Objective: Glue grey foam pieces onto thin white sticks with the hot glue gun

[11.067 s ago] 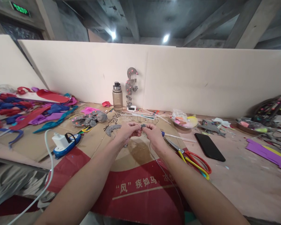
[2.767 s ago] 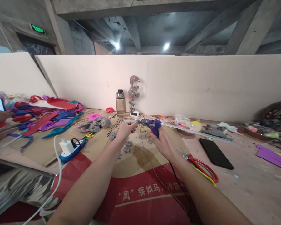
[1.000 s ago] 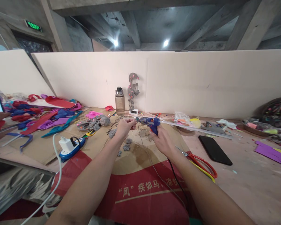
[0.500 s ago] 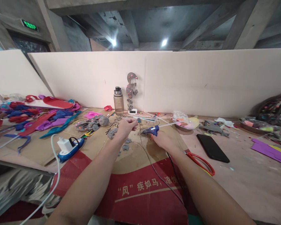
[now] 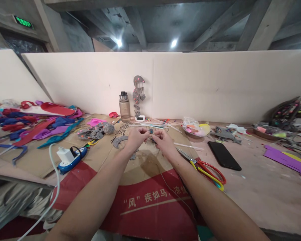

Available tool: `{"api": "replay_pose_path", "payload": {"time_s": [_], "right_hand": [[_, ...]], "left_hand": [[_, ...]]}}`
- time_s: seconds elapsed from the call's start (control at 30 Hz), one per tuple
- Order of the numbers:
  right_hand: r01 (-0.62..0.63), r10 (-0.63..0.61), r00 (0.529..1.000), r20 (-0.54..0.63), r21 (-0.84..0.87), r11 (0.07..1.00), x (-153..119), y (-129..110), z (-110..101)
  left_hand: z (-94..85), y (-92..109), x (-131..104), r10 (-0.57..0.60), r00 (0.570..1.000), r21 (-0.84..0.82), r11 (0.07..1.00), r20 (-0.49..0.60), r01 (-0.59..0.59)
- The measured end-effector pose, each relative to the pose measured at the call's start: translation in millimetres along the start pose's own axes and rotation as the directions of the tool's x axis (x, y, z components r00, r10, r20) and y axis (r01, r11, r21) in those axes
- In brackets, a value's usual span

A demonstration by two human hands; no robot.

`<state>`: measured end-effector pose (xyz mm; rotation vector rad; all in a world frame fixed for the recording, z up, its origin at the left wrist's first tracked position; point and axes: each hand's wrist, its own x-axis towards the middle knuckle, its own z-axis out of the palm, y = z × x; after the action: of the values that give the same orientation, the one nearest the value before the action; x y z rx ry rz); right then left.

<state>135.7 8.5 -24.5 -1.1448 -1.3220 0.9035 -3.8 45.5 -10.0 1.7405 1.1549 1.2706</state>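
My left hand (image 5: 137, 138) is pinched on a small dark grey-blue piece (image 5: 151, 131) above the cardboard sheet (image 5: 145, 167). From the other side my right hand (image 5: 164, 142) meets it, thumb and fingertips pressed to the same piece; its exact kind is too small to tell. A thin cord (image 5: 169, 185) runs down over the cardboard. A clear glue stick (image 5: 188, 146) sticks out to the right of my right hand, and the glue gun is hidden behind that hand. Left of my left hand lies a grey felt crescent (image 5: 119, 142).
Scissors (image 5: 203, 167) with red and yellow handles and a black phone (image 5: 224, 155) lie to the right. A bottle (image 5: 124, 106) and a grey hanging ornament (image 5: 138, 95) stand against the white board. At left are a power strip (image 5: 72, 161) and felt scraps (image 5: 48, 125).
My right hand has let go of the blue glue gun and moved left and up to the small piece in my left hand. The view has shifted slightly, showing more of the scissors.
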Motion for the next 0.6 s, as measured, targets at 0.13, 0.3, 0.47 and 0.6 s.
{"api": "replay_pose_path", "payload": {"time_s": [0.13,0.3,0.47,0.6], "right_hand": [[0.113,-0.149,0.983,-0.107,-0.29,0.95,0,-8,-10],[0.162,-0.234,0.965,-0.12,-0.43,0.888,-3,-14,-13],[0.188,-0.287,0.951,-0.117,-0.519,0.834,-4,-17,-14],[0.191,-0.289,0.951,-0.107,-0.533,0.824,-4,-17,-16]], "left_hand": [[1.1,-2,-1,0.009,0.999,0.067,0.998,0.031,-0.011],[1.7,8,-5,0.0,0.997,0.054,0.999,0.075,-0.004],[2.1,12,-6,0.001,0.995,0.112,0.994,0.1,-0.013],[3.2,11,-5,-0.012,0.992,0.136,0.991,0.127,-0.006]]}}
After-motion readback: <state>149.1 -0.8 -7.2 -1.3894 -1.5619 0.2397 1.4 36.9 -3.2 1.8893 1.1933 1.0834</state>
